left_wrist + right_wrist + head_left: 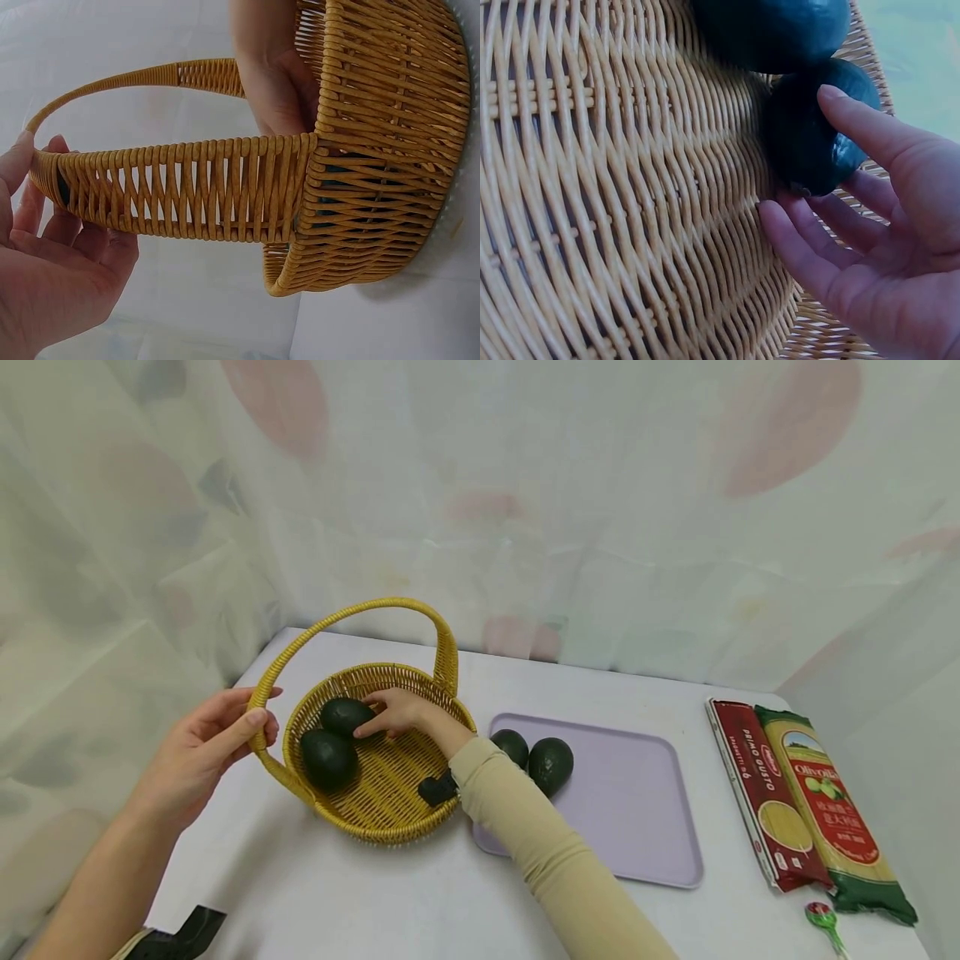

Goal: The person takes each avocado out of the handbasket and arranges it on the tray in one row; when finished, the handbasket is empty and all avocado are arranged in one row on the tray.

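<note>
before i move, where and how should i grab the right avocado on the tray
The right avocado is probably best gripped around its rounded middle, coming down from the right: bare tray lies there, while the left avocado and the sleeve crowd its left.

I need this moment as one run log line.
left hand: holds basket handle | right hand: at avocado inside basket | basket: two avocados visible | tray: two avocados visible
</note>
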The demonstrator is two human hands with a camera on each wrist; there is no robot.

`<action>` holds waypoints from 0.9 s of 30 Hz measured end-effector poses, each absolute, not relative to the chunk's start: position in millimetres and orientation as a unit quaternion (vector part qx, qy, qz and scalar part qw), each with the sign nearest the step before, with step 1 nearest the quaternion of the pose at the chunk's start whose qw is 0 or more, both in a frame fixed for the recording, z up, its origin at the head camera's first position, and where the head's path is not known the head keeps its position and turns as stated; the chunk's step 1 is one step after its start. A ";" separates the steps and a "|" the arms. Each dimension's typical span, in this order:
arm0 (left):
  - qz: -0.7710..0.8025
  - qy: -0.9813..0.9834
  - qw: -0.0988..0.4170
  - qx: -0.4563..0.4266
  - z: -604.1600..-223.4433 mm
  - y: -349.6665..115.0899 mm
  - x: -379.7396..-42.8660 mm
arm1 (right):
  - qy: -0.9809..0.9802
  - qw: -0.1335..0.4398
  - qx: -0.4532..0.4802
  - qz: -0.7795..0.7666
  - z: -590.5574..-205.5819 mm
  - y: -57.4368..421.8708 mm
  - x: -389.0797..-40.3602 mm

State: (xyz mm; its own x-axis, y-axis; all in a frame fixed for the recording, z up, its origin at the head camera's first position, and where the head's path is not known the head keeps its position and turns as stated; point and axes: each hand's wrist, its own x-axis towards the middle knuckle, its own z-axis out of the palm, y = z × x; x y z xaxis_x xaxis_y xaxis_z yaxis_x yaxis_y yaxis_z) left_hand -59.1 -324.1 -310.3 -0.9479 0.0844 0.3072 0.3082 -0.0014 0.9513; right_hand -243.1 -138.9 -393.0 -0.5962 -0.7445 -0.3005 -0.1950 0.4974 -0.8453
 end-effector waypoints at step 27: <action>-0.702 -0.692 0.084 -0.150 -312.2 -328.3 -62.4 | 0.784 0.346 -0.283 -0.430 -360.2 -116.4 -243.0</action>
